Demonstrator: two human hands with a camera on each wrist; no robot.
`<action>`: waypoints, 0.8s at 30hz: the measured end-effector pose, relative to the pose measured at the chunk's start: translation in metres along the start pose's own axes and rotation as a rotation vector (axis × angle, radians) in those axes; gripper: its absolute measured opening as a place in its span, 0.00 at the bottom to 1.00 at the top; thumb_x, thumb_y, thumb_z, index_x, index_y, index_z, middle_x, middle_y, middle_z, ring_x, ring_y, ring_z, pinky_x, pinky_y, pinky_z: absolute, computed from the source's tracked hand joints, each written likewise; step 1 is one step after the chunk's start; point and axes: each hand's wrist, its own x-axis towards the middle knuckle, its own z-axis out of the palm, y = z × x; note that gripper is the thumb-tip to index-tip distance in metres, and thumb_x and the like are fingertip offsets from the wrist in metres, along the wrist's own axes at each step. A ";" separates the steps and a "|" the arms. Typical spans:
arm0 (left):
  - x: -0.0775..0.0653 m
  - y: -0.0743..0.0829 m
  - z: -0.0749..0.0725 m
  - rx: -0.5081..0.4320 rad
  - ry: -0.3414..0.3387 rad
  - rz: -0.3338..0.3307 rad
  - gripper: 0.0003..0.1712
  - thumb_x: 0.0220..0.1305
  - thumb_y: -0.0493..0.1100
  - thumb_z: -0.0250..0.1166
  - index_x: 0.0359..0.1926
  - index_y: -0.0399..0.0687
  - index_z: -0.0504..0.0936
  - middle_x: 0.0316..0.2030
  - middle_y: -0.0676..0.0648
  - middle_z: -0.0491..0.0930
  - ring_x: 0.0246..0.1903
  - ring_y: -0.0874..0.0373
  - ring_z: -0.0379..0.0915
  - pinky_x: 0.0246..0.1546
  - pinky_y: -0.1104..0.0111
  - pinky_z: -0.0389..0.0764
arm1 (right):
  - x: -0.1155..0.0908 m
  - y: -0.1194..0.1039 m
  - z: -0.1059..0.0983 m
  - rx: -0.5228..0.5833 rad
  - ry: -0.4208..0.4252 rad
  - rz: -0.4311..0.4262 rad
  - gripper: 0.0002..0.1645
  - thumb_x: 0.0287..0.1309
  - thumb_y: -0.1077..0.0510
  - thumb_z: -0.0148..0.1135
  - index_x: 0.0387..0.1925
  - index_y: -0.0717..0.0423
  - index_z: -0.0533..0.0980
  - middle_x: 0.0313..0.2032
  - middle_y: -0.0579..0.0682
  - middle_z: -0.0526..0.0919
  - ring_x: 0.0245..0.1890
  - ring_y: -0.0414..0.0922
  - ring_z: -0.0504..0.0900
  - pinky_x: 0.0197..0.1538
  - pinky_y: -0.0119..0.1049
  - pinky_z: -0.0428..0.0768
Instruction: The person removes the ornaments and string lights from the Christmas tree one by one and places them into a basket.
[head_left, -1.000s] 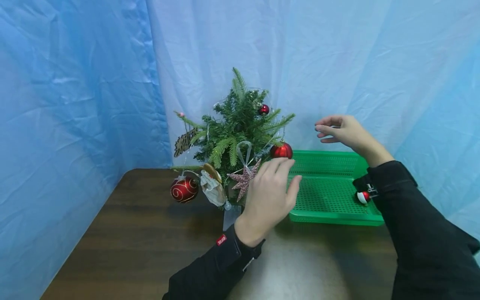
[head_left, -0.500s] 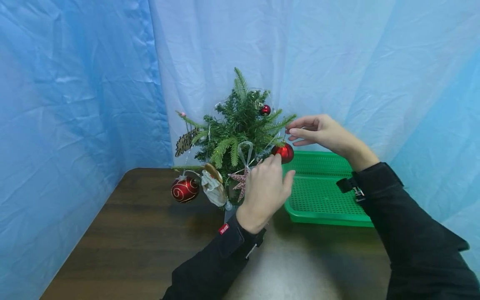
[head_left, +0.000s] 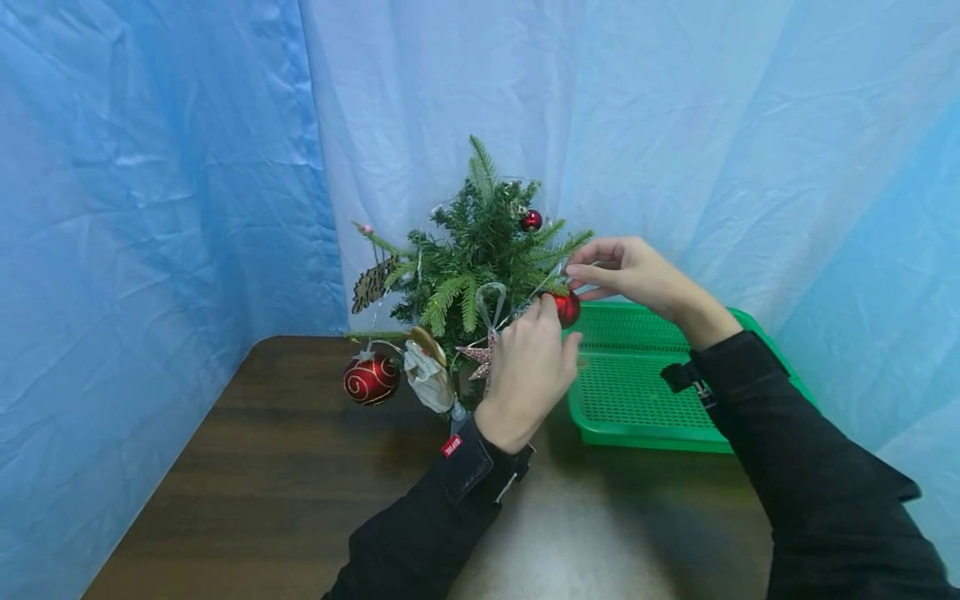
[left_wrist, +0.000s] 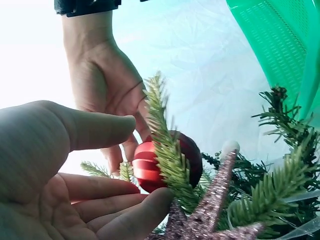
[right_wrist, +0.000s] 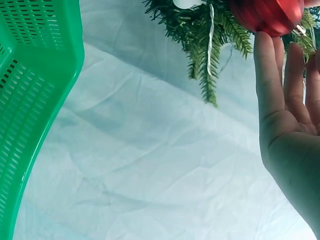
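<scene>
A red shiny bauble [head_left: 570, 310] hangs from a right-hand branch of the small Christmas tree [head_left: 480, 242]. My left hand [head_left: 532, 367] reaches in from the front; its straight fingers [left_wrist: 102, 192] lie at the bauble's underside in the left wrist view, the thumb held apart. From the right, my right hand [head_left: 637, 275] has its thumb and forefinger at the branch and hanger above the bauble. In the right wrist view, one outstretched finger [right_wrist: 268, 75] meets the bauble; whether the thumb and forefinger pinch anything is hidden. A pink glitter star [head_left: 477, 358] is partly behind my left hand.
A green plastic basket [head_left: 645, 437] stands on the brown table [head_left: 255, 467], right of the tree. Other ornaments hang there: a red swirl bauble [head_left: 371, 379], a white angel figure [head_left: 427, 377], a wooden cutout [head_left: 373, 285] and a small red ball [head_left: 532, 220]. Blue curtains enclose the table.
My right hand has moved left from above the basket to the branch tip and bauble hanger. My left hand has shifted slightly up to the bauble, which now sits a little further left.
</scene>
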 end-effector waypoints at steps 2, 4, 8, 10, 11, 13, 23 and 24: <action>0.000 -0.001 0.001 0.003 0.010 -0.002 0.34 0.65 0.51 0.71 0.62 0.29 0.76 0.50 0.38 0.83 0.42 0.47 0.86 0.40 0.60 0.86 | -0.001 0.000 -0.001 0.010 -0.004 -0.006 0.17 0.70 0.56 0.64 0.52 0.66 0.78 0.47 0.60 0.83 0.48 0.51 0.84 0.52 0.47 0.84; 0.000 -0.001 0.002 0.003 0.021 0.002 0.35 0.65 0.51 0.72 0.62 0.28 0.75 0.52 0.37 0.83 0.42 0.47 0.86 0.40 0.60 0.86 | -0.002 0.001 -0.002 0.021 -0.011 -0.015 0.17 0.71 0.56 0.63 0.51 0.66 0.78 0.45 0.58 0.84 0.47 0.51 0.84 0.52 0.48 0.84; 0.001 -0.003 0.003 -0.009 0.035 0.003 0.38 0.64 0.53 0.72 0.63 0.28 0.75 0.52 0.36 0.83 0.42 0.46 0.86 0.40 0.60 0.86 | -0.003 0.001 -0.005 0.033 -0.017 -0.019 0.15 0.71 0.56 0.62 0.50 0.64 0.79 0.42 0.56 0.84 0.47 0.51 0.83 0.52 0.46 0.84; 0.001 -0.003 0.004 -0.022 0.043 0.002 0.39 0.63 0.54 0.73 0.63 0.29 0.75 0.50 0.37 0.84 0.41 0.46 0.86 0.39 0.60 0.86 | -0.004 0.000 -0.006 0.035 -0.015 -0.016 0.13 0.72 0.56 0.62 0.49 0.62 0.79 0.41 0.55 0.84 0.47 0.51 0.83 0.51 0.45 0.84; 0.001 -0.004 0.005 -0.029 0.046 0.002 0.39 0.63 0.55 0.73 0.62 0.30 0.75 0.48 0.38 0.85 0.40 0.47 0.86 0.38 0.61 0.86 | -0.004 0.000 -0.007 0.037 -0.015 -0.012 0.13 0.72 0.56 0.62 0.49 0.61 0.79 0.41 0.54 0.84 0.46 0.50 0.83 0.51 0.45 0.84; 0.001 -0.004 0.006 -0.047 0.052 0.005 0.39 0.62 0.58 0.73 0.61 0.31 0.76 0.44 0.40 0.85 0.38 0.49 0.86 0.37 0.62 0.86 | -0.004 0.000 -0.007 0.046 -0.013 -0.002 0.13 0.72 0.55 0.61 0.50 0.61 0.79 0.40 0.54 0.85 0.45 0.50 0.84 0.50 0.45 0.85; 0.001 0.001 0.003 -0.106 0.107 0.029 0.34 0.62 0.59 0.72 0.55 0.35 0.78 0.37 0.44 0.85 0.32 0.54 0.85 0.31 0.65 0.85 | -0.005 0.000 -0.009 0.150 -0.019 0.045 0.14 0.72 0.53 0.61 0.48 0.60 0.79 0.38 0.51 0.84 0.41 0.47 0.83 0.43 0.43 0.86; 0.001 0.001 0.002 -0.107 0.111 0.032 0.34 0.62 0.59 0.72 0.55 0.36 0.79 0.37 0.45 0.85 0.32 0.54 0.84 0.31 0.66 0.85 | -0.005 0.000 -0.010 0.162 -0.024 0.043 0.14 0.73 0.53 0.60 0.48 0.61 0.79 0.38 0.51 0.83 0.40 0.47 0.83 0.42 0.43 0.86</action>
